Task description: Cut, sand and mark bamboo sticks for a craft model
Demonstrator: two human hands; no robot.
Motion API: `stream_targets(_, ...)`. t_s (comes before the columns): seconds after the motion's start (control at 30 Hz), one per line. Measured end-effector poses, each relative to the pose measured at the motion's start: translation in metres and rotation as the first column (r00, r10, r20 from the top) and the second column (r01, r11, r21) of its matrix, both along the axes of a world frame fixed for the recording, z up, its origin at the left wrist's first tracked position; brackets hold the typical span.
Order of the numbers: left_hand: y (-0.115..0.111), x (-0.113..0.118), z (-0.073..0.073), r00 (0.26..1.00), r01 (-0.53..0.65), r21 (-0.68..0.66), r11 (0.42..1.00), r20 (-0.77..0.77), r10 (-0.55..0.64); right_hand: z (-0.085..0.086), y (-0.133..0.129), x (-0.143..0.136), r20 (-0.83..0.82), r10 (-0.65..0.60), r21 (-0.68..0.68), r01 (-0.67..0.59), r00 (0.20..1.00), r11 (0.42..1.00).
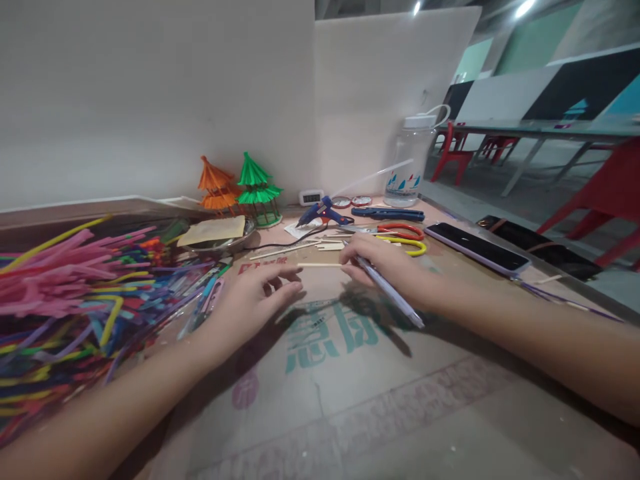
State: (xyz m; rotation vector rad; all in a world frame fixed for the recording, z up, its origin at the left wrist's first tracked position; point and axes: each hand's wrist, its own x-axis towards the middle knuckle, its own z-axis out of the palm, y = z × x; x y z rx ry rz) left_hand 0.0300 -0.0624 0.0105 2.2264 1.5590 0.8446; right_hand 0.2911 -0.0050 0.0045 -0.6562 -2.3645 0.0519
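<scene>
A thin pale wooden stick [321, 265] spans the gap between my hands, just above the printed table covering [320, 400]. Its left end is at the fingertips of my left hand [260, 291], whose thumb is bent below. My right hand [387, 267] pinches the stick's right end and also holds a light purple pen [393, 293], slanting down to the right. Behind my hands, more wooden sticks [333, 245] lie beside scissors with red and yellow handles [401, 231] and a blue glue gun [323, 212].
Colourful pipe cleaners [65, 287] heap up at the left. Orange [215, 183] and green [257, 187] model pavilions stand behind a bowl [225, 241]. A clear bottle [406, 163] stands at the back, a phone [477, 248] and black case [540, 247] lie right. Red chairs [595, 193] are beyond.
</scene>
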Motion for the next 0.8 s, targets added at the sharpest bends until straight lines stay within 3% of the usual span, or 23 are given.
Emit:
stream_targets(0.2, -0.016, 0.01, 0.013, 0.989, 0.038, 0.032, 0.999, 0.143, -0.042, 0.003, -0.026, -0.011, -0.059, 0.112, -0.019, -0.113, 0.992, 0.993)
stream_targets(0.37, -0.017, 0.008, 0.015, 0.991, 0.088, 0.077, 0.993, 0.096, -0.095, -0.003, -0.021, -0.009, -0.091, 0.1, -0.037, -0.104, 0.991, 0.994)
stream_targets(0.6, -0.005, -0.003, 0.015, 0.98, 0.098, 0.089, 0.991, -0.182, -0.081, -0.01, -0.005, -0.001, -0.06, 0.085, -0.048, -0.088, 0.995, 0.995)
stream_targets(0.73, -0.009, -0.005, 0.016, 0.871, 0.02, 0.153, 0.988, -0.488, 0.058, -0.017, 0.002, 0.002, -0.007, 0.024, -0.099, -0.024, 1.0, 0.995)
stream_targets(0.8, -0.019, 0.0, 0.011, 0.822, 0.127, 0.18, 0.975, -0.57, -0.002, -0.018, 0.002, 0.002, 0.056, 0.014, -0.143, -0.005, 0.998, 0.99)
